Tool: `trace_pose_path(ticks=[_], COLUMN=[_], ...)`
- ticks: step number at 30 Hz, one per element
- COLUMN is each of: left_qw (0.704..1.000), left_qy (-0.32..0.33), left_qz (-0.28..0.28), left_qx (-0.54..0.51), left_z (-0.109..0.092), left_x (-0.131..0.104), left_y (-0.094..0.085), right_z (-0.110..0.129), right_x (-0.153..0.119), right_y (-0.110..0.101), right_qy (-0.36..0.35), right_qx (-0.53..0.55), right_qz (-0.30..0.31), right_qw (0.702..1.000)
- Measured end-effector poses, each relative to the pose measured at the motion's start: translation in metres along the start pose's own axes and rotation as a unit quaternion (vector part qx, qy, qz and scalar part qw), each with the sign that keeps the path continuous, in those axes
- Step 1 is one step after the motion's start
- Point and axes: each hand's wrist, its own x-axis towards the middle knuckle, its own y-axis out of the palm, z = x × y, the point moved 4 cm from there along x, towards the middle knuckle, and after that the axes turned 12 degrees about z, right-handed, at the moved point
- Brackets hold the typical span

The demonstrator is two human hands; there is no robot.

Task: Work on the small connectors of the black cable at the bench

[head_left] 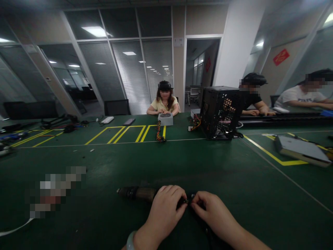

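Lying between the two hands near the table's near edge, a small dark part point(186, 201) with a brassy glint is seen at the fingertips; its exact form is too small to tell. Left hand point(168, 208): thumb and fingers closed on the part, palm down, probably to hold it steady. Right hand point(214, 210): thumb and forefinger brought narrowly together just beside it; whether they grip its other end or only touch it cannot be told. The facing pinches suggest that each side braces against the other.

Partly covered by the left hand, a long dark tool point(144, 193) lies on its side, its narrow tip pointing left; the table point(125, 161) appears to bear its weight, leaving the fingertips free for fine work. A greenish bracelet point(130, 240) encircles the left wrist.

Farther out, yellow tape point(114, 134) outlines bays on the tabletop, presumably to assign places. A black computer case point(221, 113) stands upright, perhaps for stability, and a silver box point(303, 148) lies flat at right. Opposite, a co-worker point(163, 102) sits behind a grey box point(165, 119), its wire bundle point(158, 132) trailing forward.
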Motion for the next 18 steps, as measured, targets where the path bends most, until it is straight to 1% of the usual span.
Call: trace_pose_path(ticks=[9,15,18], left_qw=[0.999,1.000,1.000], left_qy=[0.032,0.000,-0.003], left_qz=[0.006,-0.001,0.000], left_qx=[0.008,0.003,0.009], left_z=[-0.0011,-0.0005,-0.0002], left_x=[0.0003,0.0000,-0.0001], left_y=[0.0002,-0.0009,-0.0004], right_z=[-0.0023,0.0000,0.0008], right_x=[-0.0001,-0.0009,-0.0014], right_y=[0.0005,-0.0006,-0.0013], right_qy=[-0.001,-0.003,0.001], right_qx=[-0.004,0.000,0.001], right_qz=[-0.003,-0.002,0.000], right_qw=[1.000,1.000,1.000])
